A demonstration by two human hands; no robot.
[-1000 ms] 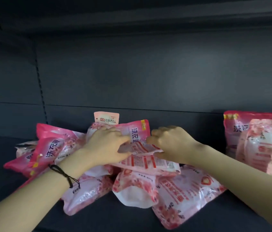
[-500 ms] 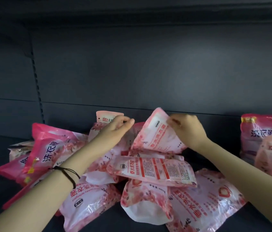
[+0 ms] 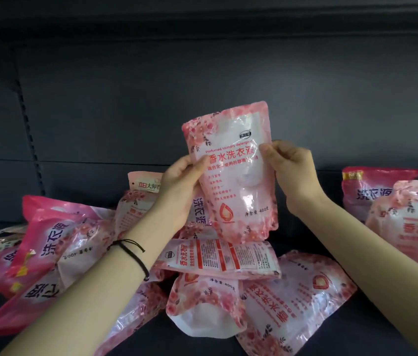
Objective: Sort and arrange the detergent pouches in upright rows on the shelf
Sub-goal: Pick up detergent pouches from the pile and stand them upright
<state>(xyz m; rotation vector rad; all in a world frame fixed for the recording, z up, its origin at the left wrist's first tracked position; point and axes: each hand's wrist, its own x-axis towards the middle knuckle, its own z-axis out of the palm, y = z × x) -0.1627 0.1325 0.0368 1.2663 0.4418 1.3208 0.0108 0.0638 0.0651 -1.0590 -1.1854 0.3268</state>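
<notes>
The lower pouches in the pile (image 3: 292, 299) are lying half buried under one another on the dark shelf (image 3: 352, 337), and both forearms are running out of the bottom of the view. The far-left pouches are fading into shadow, their print too dim to read. The left hand (image 3: 177, 191), with a black cord bracelet (image 3: 131, 253) on its wrist, is gripping the left edge of the held pouch (image 3: 231, 176), thumb on the front, and is covering part of a small tag (image 3: 146, 185) behind it that is showing "立白大师" before being cut off. The right hand (image 3: 292, 170) is pinching the right edge of the same pouch, hiding the last letter of "Perfumed laundry detergent". This pouch is being held upright in the air above the pile, its front facing the camera, reading "香水洗衣液" and "净含量 400g"; the small red lines between are too fine to make out. Beneath it a back-label pouch (image 3: 220, 258) is lying flat, its small text unreadable. Darker pink pouches (image 3: 48, 242) on the left are showing "洗衣液". At the right, standing pouches (image 3: 377, 191) are being clipped by the frame edge, one marked "NEW".
</notes>
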